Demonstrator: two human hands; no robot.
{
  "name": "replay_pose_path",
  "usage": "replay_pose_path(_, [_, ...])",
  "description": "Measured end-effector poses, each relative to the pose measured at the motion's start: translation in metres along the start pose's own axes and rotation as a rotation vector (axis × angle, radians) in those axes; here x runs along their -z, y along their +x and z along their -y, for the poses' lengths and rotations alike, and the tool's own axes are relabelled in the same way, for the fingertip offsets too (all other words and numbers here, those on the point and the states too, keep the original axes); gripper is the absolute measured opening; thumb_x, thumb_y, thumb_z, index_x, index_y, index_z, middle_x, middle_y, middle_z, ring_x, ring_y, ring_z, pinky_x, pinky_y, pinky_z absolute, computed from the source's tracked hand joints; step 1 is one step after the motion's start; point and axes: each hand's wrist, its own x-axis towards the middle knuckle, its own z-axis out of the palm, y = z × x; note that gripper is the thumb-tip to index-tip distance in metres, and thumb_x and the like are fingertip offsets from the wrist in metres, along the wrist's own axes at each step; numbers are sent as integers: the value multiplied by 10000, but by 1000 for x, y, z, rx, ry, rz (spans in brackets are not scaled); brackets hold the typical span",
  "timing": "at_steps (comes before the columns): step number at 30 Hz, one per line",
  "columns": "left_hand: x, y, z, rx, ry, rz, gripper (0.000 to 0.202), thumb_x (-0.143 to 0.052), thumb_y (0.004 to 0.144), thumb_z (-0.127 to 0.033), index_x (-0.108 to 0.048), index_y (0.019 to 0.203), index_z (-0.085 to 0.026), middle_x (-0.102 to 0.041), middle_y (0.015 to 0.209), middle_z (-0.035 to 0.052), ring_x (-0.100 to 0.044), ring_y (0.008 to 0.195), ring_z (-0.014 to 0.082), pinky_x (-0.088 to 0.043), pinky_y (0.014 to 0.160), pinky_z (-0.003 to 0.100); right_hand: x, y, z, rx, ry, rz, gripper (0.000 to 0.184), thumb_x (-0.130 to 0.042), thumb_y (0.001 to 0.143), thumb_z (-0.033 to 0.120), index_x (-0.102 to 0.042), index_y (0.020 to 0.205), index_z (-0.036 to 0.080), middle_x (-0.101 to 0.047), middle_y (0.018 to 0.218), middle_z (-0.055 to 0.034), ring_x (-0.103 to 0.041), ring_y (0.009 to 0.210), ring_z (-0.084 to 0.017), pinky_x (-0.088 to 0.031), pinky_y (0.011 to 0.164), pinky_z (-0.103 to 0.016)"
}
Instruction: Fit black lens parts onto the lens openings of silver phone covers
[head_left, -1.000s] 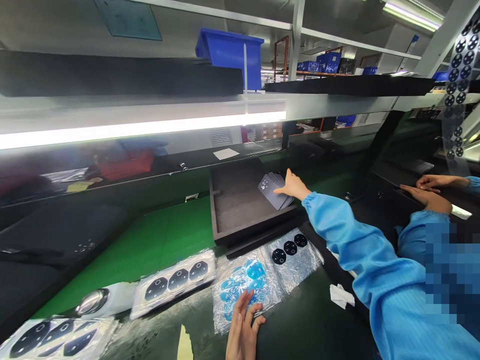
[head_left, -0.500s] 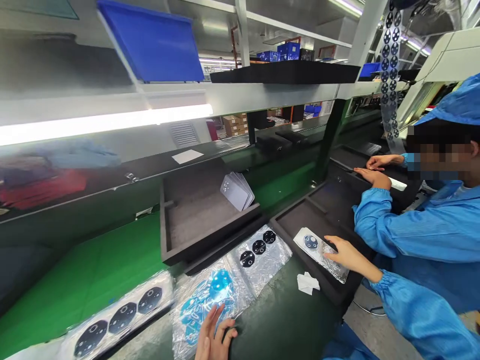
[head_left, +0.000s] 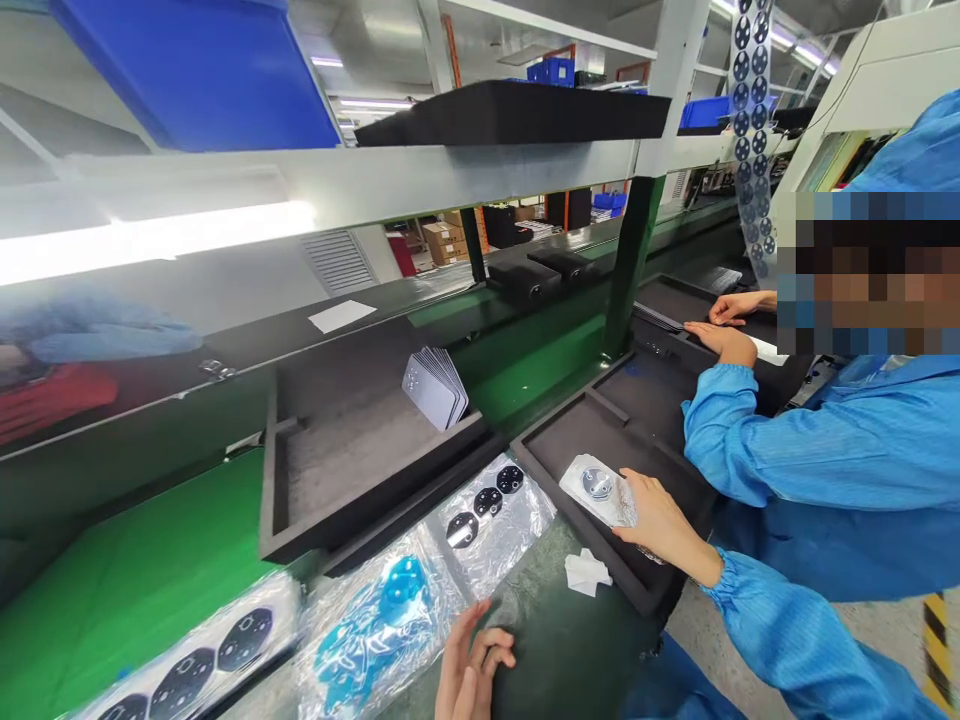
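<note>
My right hand [head_left: 664,515] lies across a flat plate [head_left: 598,485] with a round, dark-holed disc at its end, seemingly wrapped in clear film. The thumb and fingers reach opposite long edges and grip it; the palm hides its near half. It rests on the near edge of a black tray [head_left: 540,455]. My left hand [head_left: 476,665] hovers low over the dark green bench, fingers apart and slightly bent, holding nothing. Just left of it are a clear film with blue round pieces [head_left: 375,625] and a film strip with three black discs [head_left: 487,502].
A crumpled white scrap [head_left: 587,572] sits between my hands. Ahead stands another black tray [head_left: 337,490] with a fan of grey plates [head_left: 436,388]. Another strip of black discs [head_left: 184,680] lies at lower left. A co-worker in blue sleeves [head_left: 787,430] works at right.
My right hand has come down from hovering and closed over the plate. My left hand has moved right, off the blue pieces. The view has swung right.
</note>
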Motion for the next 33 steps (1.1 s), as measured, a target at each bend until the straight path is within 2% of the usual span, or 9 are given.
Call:
replay_pose_path(6, [-12, -3, 4, 15, 21, 37, 333, -777, 648, -492, -761, 906, -281, -646, 1011, 80, -545, 721, 182, -473, 594, 250, 4, 9, -16, 4, 209, 25, 784, -695, 576, 179, -439, 1315, 115, -560, 1258, -174, -530, 1191, -301, -383, 1030, -431])
replay_pose_path(11, [-13, -1, 12, -29, 40, 141, 349, -744, 709, -478, -744, 983, -261, -639, 1050, 94, -555, 729, 175, -483, 624, 254, 12, 10, -25, 17, 463, 124, 774, -692, 569, 292, -419, 1272, 120, -580, 1211, -169, -567, 1152, -251, -458, 960, -373])
replay_pose_path(16, [-11, 1, 16, -70, 67, 212, 378, -742, 710, -498, -735, 1015, -275, -635, 1087, 94, -579, 736, 172, -491, 630, 255, 17, -7, -19, 91, 624, 208, 839, -688, 494, 395, -425, 1251, 146, -562, 1222, -162, -548, 1166, -256, -443, 984, -376])
replay_pose_path(20, [-4, 9, 11, -153, 91, 219, 400, -761, 711, -447, -704, 1065, -269, -637, 1089, 107, -618, 759, 194, -517, 657, 288, 5, -33, -3, 160, 670, 288, 922, -697, 442, 402, -423, 1289, 161, -519, 1274, -172, -505, 1211, -282, -411, 1018, -398])
replay_pose_path(22, [2, 15, 5, -245, 104, 163, 408, -741, 744, -425, -665, 1111, -262, -628, 1104, 100, -629, 791, 186, -525, 673, 270, -10, -48, 7, 191, 639, 369, 958, -709, 430, 385, -426, 1327, 206, -500, 1315, -159, -484, 1237, -294, -394, 1036, -406])
replay_pose_path(25, [14, 23, -4, -428, 150, 67, 399, -694, 798, -392, -606, 1163, -258, -606, 1124, 82, -633, 826, 160, -528, 690, 230, -38, -67, 22, 221, 423, 445, 952, -683, 471, 345, -426, 1386, 282, -471, 1376, -122, -446, 1288, -291, -340, 1097, -383])
replay_pose_path(29, [36, 30, -15, -690, 297, 24, 331, -580, 878, -375, -557, 1194, -282, -583, 1092, 61, -623, 765, 139, -538, 626, 233, -73, -81, 40, 282, 171, 335, 883, -614, 534, 197, -443, 1397, 115, -463, 1360, -165, -423, 1290, -316, -324, 1116, -427])
replay_pose_path(31, [50, 35, -21, -799, 424, 30, 311, -504, 921, -335, -526, 1228, -290, -586, 1084, 58, -614, 728, 128, -537, 608, 240, -82, -86, 47, 304, 111, 336, 856, -602, 552, 132, -449, 1393, 86, -476, 1342, -169, -432, 1269, -317, -335, 1103, -430])
replay_pose_path(33, [64, 42, -27, -887, 610, 51, 289, -497, 922, -302, -552, 1204, -269, -621, 1053, 58, -628, 761, 142, -545, 660, 264, -85, -90, 53, 316, 33, 347, 845, -607, 585, 103, -433, 1412, 84, -468, 1359, -166, -433, 1263, -314, -336, 1101, -421])
